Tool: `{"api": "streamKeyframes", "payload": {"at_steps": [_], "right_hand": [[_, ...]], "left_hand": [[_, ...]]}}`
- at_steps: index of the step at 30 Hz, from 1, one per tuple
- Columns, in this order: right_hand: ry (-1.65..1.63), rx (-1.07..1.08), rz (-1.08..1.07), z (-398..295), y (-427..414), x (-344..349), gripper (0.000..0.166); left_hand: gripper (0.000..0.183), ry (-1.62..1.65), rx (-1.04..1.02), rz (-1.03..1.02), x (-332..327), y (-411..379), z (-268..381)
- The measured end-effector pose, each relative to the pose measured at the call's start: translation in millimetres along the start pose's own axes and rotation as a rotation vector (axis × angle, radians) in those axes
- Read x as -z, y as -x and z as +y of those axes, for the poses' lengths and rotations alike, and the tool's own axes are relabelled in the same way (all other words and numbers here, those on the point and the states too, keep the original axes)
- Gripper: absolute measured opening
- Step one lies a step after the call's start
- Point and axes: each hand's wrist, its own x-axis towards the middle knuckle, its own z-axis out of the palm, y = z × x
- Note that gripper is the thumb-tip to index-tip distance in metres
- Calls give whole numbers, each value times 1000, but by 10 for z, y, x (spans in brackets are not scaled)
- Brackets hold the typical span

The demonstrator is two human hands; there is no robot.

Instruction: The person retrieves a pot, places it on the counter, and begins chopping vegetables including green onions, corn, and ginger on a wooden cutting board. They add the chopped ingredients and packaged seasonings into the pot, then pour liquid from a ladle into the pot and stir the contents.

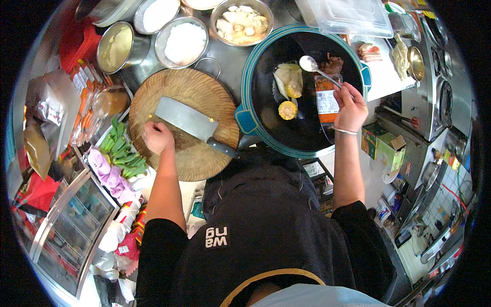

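My right hand (351, 108) grips the handle of a metal spoon (309, 63) heaped with white powder or grains. The spoon is over a black, teal-rimmed divided pot (268, 126). In the pot's left compartment lie corn pieces (287, 110) and pale cabbage-like leaves (284, 76). A labelled clear pack with orange contents (327, 100) and a dark brown chunk (332, 64) are in the right one. My left hand (158, 137) is loosely curled over a round wooden chopping block (191, 165), beside a cleaver (186, 118); nothing shows between its fingers.
Behind the block stand metal bowls of white powder (185, 43), yellowish powder (115, 50) and pale chunks (241, 25). Green leafy vegetables (124, 147) and a purple cloth (109, 174) lie left. A clear plastic container (345, 17) overhangs the pot's back rim.
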Motion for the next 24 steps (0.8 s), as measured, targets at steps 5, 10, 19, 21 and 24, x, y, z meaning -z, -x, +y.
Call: {"api": "streamKeyframes", "payload": {"at_steps": [5,10,19,21,24], "right_hand": [[614,744,30,-245,-38,200,15],[1092,1223,-212,-266,-155,166,26],[385,719,-222,-241,-2,-877,13],[411,800,-316,-122,19,-1351,13],[735,1015,-321,-8,-32,-1951,13]], "left_hand": [[9,-7,43,-70,19,12,-1],[9,-15,16,-12,5,-22,80],[9,-20,144,-54,51,20,-8],[10,27,177,-126,98,3,22],[13,48,254,-243,133,-48,29]]}}
